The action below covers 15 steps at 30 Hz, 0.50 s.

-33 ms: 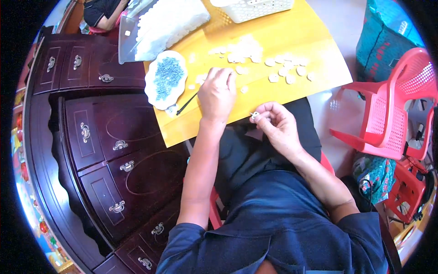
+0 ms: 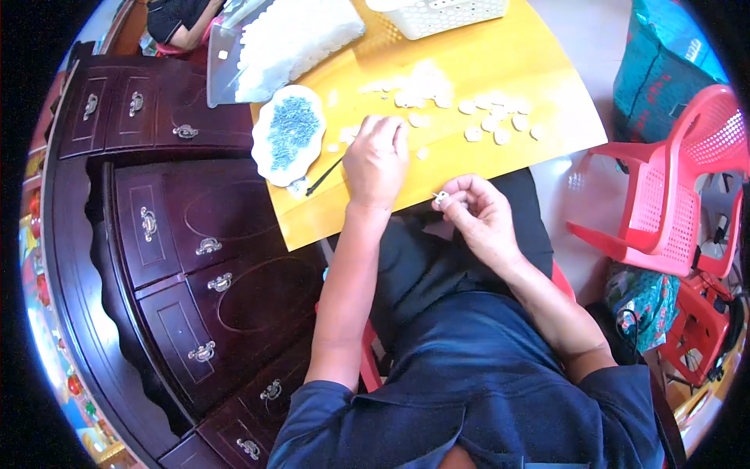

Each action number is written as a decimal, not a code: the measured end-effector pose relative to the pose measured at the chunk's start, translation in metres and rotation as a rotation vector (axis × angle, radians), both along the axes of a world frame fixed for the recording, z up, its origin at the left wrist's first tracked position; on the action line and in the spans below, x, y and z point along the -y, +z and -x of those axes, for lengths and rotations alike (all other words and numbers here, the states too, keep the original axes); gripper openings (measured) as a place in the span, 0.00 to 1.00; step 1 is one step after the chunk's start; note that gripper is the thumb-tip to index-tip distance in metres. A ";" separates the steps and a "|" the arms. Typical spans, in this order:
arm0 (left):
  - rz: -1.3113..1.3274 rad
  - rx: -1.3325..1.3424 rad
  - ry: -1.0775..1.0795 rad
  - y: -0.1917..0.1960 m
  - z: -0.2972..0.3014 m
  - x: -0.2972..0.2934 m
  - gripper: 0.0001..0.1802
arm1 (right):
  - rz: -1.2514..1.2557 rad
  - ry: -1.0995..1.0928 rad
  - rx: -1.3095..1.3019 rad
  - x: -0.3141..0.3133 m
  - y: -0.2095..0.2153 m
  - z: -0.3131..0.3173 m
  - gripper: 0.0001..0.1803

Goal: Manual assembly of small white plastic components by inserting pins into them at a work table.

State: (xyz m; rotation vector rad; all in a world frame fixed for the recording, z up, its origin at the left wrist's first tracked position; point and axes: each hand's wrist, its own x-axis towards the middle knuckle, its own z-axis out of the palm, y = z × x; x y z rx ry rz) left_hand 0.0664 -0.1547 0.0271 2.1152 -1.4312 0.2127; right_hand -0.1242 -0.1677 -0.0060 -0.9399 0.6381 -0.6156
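My left hand [image 2: 377,160] lies palm down on the yellow table [image 2: 484,70], its fingertips curled among small white pieces [image 2: 484,121] scattered there. What the fingers hold is hidden. A thin black stick [image 2: 324,177] juts out from under that hand toward the left. My right hand [image 2: 480,215] hovers at the table's near edge over my lap, with a small white piece [image 2: 441,196] pinched between thumb and fingers.
A white dish of blue beads [image 2: 289,133] sits left of my left hand. A clear bag of white pieces [image 2: 293,35] and a white basket [image 2: 437,12] stand farther back. A dark wooden cabinet [image 2: 195,258] is at left, red plastic chairs [image 2: 672,195] at right.
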 end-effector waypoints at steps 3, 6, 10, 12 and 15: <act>-0.014 0.018 0.043 0.001 -0.002 -0.001 0.05 | -0.002 0.006 -0.009 -0.002 0.000 -0.001 0.05; -0.049 0.013 0.027 0.001 0.000 0.001 0.07 | 0.010 0.066 -0.033 -0.001 0.001 0.003 0.07; -0.120 -0.047 -0.015 0.006 0.004 0.002 0.09 | 0.016 0.040 -0.051 -0.002 0.000 0.002 0.06; -0.138 -0.055 -0.019 0.003 0.004 0.006 0.10 | 0.008 0.020 -0.041 -0.001 -0.001 0.001 0.06; -0.163 -0.081 -0.027 0.004 0.001 0.013 0.11 | 0.021 0.071 -0.074 0.004 0.000 -0.001 0.06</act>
